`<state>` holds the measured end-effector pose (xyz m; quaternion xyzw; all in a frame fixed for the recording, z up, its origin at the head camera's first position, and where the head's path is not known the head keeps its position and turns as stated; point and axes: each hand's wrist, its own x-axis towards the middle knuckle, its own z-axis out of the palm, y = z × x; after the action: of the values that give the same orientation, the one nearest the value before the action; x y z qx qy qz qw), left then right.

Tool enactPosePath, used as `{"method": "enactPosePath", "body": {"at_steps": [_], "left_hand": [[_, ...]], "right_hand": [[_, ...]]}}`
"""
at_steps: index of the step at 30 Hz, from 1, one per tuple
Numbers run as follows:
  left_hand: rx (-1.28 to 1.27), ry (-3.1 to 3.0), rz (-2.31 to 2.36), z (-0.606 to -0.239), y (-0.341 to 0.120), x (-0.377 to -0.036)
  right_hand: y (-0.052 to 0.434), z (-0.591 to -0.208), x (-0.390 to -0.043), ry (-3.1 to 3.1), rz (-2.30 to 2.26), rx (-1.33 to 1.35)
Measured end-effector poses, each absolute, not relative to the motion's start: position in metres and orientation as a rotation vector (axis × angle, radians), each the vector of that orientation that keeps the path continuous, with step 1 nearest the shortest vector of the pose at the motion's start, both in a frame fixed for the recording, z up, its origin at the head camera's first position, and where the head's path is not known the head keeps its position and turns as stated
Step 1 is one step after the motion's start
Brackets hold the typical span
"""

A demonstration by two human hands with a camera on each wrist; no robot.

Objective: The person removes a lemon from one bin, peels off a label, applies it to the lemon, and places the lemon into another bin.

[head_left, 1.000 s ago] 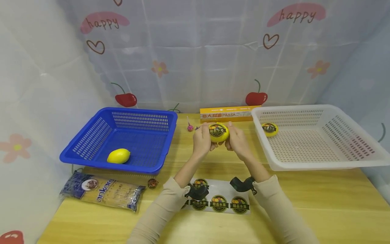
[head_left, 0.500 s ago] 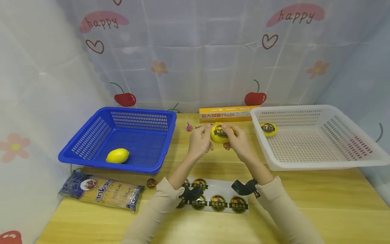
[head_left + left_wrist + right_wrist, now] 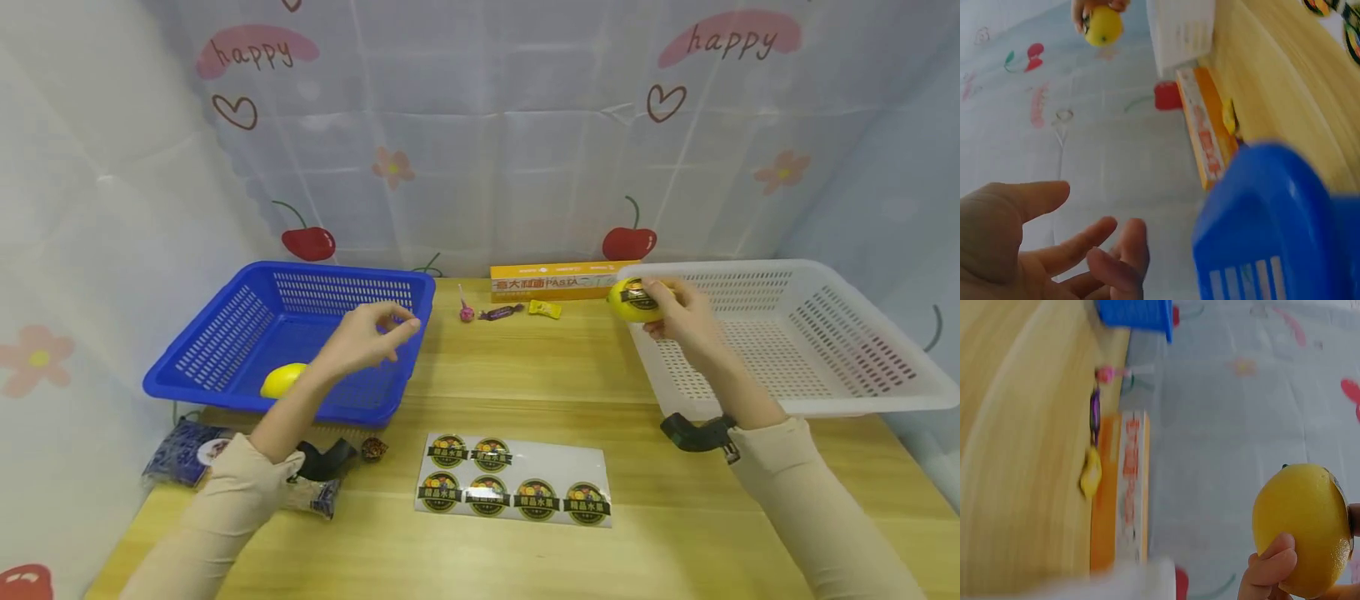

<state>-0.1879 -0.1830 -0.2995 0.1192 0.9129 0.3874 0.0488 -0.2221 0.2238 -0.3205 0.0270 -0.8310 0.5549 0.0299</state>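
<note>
Lemon (image 3: 627,310) in R fingers (image 3: 666,298); label (image 3: 636,295) front: head cam only.

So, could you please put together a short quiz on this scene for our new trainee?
1. Multiple choice: what does the right hand hold? (a) the pasta box, (b) a lemon with a sticker on it, (c) the lollipop.
2. True or false: the left hand grips a lemon.
3. Count: how many round stickers are on the white sheet?

Key: 1: b. 2: false; the left hand holds nothing, and a second lemon lies in the blue basket. 3: six.
</note>
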Motion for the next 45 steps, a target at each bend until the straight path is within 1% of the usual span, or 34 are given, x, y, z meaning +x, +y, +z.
{"method": "enactPosePath", "body": {"at_steps": [4, 8, 10, 14, 18, 21, 23, 27, 32, 37, 41, 45], "left_hand": [[0.314, 2.741, 1.004, -0.294, -0.228, -0.205], [0.290, 2.687, 0.948, -0.302, -0.269, -0.218], [0.291, 2.665, 0.920, -0.307, -0.286, -0.222], [0.292, 2.636, 0.856, -0.314, -0.310, -0.227], [0.236, 2.613, 0.735, -0.318, -0.326, -0.229], [0.172, 2.530, 0.693, -0.321, -0.332, -0.231], [0.137, 2.465, 0.678, -0.324, -0.336, -0.232], [0.044, 2.355, 0.643, -0.327, -0.341, -0.233], [-0.073, 2.242, 0.621, -0.334, -0.349, -0.237], [-0.087, 2.187, 0.675, -0.343, -0.359, -0.235], [-0.086, 2.190, 0.718, -0.351, -0.368, -0.231], [-0.091, 2.213, 0.741, -0.356, -0.372, -0.230]], "right_hand": [[0.265, -0.320, -0.242, -2.565, 1.744, -0.047], [0.308, -0.334, -0.266, -2.524, 1.829, -0.140], [0.322, -0.337, -0.273, -2.550, 1.786, -0.144], [0.331, -0.326, -0.272, -2.622, 1.730, -0.156], [0.343, -0.329, -0.281, -2.629, 1.789, -0.179], [0.359, -0.346, -0.296, -2.633, 1.794, -0.190], [0.371, -0.360, -0.309, -2.549, 1.892, -0.247], [0.377, -0.373, -0.320, -2.565, 1.912, -0.304], [0.365, -0.368, -0.312, -2.687, 1.846, -0.345], [0.363, -0.371, -0.305, -2.729, 1.817, -0.421], [0.365, -0.373, -0.304, -2.771, 1.797, -0.401], [0.371, -0.375, -0.307, -2.895, 1.739, -0.304]]}}
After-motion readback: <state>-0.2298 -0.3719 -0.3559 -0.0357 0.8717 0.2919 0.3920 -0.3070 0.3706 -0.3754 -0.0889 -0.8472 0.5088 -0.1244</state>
